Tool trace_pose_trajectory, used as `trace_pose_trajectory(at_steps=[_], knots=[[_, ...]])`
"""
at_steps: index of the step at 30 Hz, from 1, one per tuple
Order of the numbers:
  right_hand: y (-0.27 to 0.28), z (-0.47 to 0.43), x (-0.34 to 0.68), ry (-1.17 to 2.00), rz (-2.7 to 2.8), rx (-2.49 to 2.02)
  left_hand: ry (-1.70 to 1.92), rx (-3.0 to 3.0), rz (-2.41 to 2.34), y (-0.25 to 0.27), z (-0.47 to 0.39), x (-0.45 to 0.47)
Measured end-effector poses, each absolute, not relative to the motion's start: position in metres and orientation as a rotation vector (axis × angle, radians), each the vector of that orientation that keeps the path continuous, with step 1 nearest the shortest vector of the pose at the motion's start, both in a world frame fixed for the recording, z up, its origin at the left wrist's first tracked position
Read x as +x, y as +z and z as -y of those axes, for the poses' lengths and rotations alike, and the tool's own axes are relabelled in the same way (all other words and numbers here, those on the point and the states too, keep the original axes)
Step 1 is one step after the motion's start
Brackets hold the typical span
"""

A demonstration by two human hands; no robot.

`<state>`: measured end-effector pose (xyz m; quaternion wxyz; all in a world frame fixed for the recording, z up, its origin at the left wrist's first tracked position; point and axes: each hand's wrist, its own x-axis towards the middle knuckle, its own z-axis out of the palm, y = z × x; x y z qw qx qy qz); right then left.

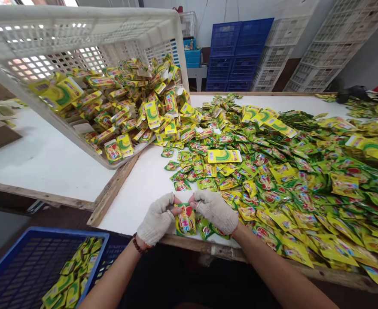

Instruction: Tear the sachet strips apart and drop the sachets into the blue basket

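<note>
Both hands wear white knit gloves with bare fingertips. Near the table's front edge, my left hand (157, 218) pinches the upper left of a small yellow-green printed packet (185, 221). My right hand (215, 211) is closed at its upper right corner, thumb and finger close to the other hand's. The packet stands roughly upright, its red picture and lettering facing me; whether it is a carton or a sachet I cannot tell. Green sachets (205, 227) lie beside and partly under my right hand. A large pile of sachets (272, 189) spreads to the right.
A tipped white crate (89, 17) at left spills small yellow cartons (152, 115) onto the table (129, 199). A blue basket (21, 253) with yellow-green packets stands low at left. Flat yellow cartons (224, 156) lie on the pile. Blue crates (239, 53) and white crates (330, 56) are stacked behind.
</note>
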<state>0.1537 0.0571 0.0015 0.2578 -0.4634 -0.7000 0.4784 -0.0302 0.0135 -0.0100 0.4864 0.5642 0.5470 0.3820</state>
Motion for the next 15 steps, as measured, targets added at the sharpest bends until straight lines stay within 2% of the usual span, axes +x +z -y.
trace_pose_trajectory(at_steps=[6, 11, 15], knots=[[-0.008, -0.056, 0.153, 1.551, 1.667, -1.067, 0.971, 1.146, -1.18, -0.006, -0.018, -0.028], [-0.004, -0.053, 0.156, 1.223, 1.944, -1.142, 0.942, 1.341, -1.244, -0.008, -0.019, -0.036], [-0.002, -0.052, 0.156, 1.16, 1.999, -1.102, 0.932, 1.524, -1.313, 0.001, -0.021, -0.038]])
